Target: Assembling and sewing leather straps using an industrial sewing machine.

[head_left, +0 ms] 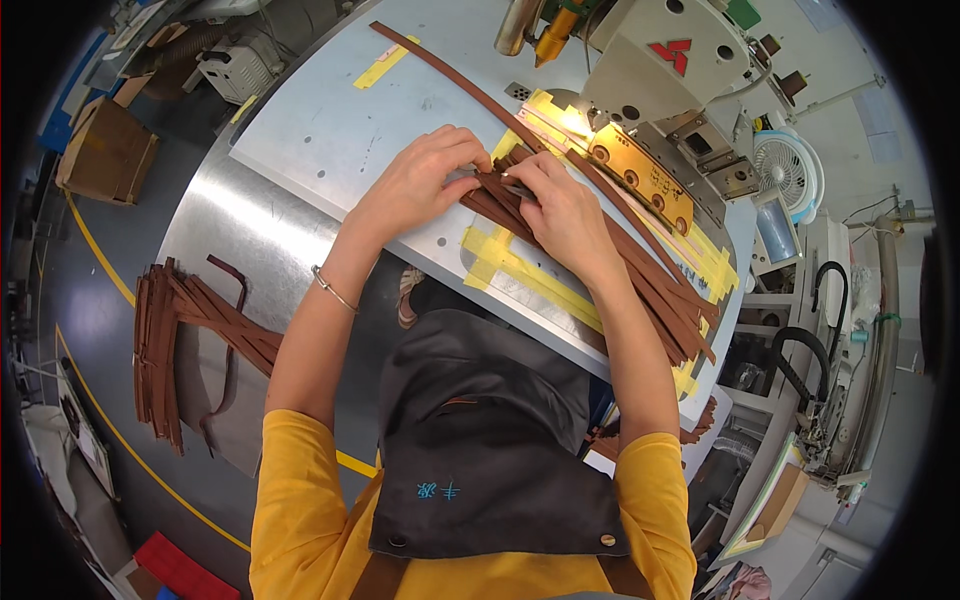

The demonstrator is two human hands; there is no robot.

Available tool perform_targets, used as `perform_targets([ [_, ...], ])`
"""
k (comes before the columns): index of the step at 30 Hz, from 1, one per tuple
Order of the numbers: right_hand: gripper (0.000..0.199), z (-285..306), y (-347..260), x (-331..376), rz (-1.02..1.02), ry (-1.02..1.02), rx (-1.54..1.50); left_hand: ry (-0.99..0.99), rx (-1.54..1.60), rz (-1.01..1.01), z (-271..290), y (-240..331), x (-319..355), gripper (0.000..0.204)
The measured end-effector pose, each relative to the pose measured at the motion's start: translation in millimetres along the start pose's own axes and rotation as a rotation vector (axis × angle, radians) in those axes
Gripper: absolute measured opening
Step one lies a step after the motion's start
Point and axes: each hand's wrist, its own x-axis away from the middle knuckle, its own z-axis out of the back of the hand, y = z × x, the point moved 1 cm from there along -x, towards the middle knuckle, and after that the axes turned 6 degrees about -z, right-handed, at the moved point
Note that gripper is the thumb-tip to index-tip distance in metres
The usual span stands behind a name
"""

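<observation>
A thick bundle of flat brown strips [655, 300] lies slantwise across the machine table, its near-left ends gathered between my hands. My left hand [428, 182] is closed, with thumb and forefinger pinching at these ends. From the other side my right hand [568, 218] closes over the same strips, its thumb and fingertips on their ends. Exactly how many strips each hand grips is hidden by the fingers. One longer brown strip [445, 68] runs behind my hands, from the table's far left toward the brass-coloured guide plate [645, 178].
The sewing-type machine head [665, 50] stands at the back right with a lit lamp. Yellow tape [540, 280] covers parts of the table. At left, more brown strips [160, 350] hang over a grey support. A small fan [785, 170] stands right; a cardboard box [108, 150] sits far left.
</observation>
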Motion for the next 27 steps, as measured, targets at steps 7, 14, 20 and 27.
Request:
perform_targets([
  [7,0.028,0,-6,-1,0.023,0.029,0.027,0.048,-0.009,0.010,-1,-1,4,0.022],
  [14,0.027,-2,-1,-1,-0.019,0.042,-0.013,-0.012,0.016,0.061,4,-4,19,0.014],
  [20,0.031,-2,1,-1,0.009,0.026,0.008,-0.022,-0.156,-0.053,0,-5,14,0.010],
  [27,0.034,-3,-1,-1,0.003,0.022,0.032,0.008,-0.134,-0.041,-2,-8,17,0.010],
])
